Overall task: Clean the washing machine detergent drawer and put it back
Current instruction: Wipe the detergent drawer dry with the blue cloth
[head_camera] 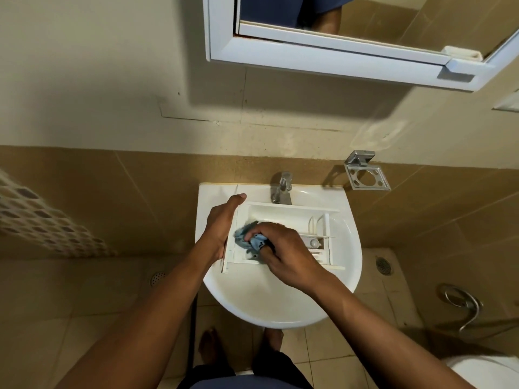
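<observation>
White plastic detergent drawer (283, 220), compartments facing up, lies across the white ceramic basin (280, 301); left hand (222, 223) clasps its end, right hand (280, 248) clamps a crumpled blue cloth (250, 237) inside.

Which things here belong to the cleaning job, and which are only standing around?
In use: detergent drawer, blue cloth, left hand, right hand, sink.
Idle: tap, metal holder, mirror cabinet.
</observation>
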Motion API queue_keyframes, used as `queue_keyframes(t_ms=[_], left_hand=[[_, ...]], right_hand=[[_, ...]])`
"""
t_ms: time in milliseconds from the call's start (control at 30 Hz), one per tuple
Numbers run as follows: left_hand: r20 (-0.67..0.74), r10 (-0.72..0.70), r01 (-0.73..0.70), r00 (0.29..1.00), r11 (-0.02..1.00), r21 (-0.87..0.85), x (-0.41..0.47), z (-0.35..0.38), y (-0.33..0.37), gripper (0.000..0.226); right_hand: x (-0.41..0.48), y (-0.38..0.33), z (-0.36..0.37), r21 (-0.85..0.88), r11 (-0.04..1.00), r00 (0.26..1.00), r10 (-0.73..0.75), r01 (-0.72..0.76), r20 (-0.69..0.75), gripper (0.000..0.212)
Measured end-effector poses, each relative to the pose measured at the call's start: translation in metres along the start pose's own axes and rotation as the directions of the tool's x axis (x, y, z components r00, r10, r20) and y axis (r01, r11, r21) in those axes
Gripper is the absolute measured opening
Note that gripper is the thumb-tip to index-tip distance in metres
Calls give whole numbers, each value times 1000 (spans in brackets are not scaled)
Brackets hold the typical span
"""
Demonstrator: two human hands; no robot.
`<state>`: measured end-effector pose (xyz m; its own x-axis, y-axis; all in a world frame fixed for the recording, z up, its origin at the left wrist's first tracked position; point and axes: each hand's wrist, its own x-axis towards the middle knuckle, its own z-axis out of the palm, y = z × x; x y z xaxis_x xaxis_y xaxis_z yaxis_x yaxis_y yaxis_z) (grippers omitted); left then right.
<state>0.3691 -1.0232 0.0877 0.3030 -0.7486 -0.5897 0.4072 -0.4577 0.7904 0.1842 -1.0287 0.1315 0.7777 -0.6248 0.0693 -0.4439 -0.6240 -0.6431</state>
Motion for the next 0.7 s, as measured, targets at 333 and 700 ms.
queue_keyframes(t_ms=[333,700], left_hand=[[-45,-27,29,999,999,41,-2,-2,-7,52],[-72,31,-31,997,1000,4,0,2,-6,50]], right_hand=[[-12,22,-7,-529,847,966,96,48,240,40],[11,-2,-6,-457,877,980,190,-147,50,28]])
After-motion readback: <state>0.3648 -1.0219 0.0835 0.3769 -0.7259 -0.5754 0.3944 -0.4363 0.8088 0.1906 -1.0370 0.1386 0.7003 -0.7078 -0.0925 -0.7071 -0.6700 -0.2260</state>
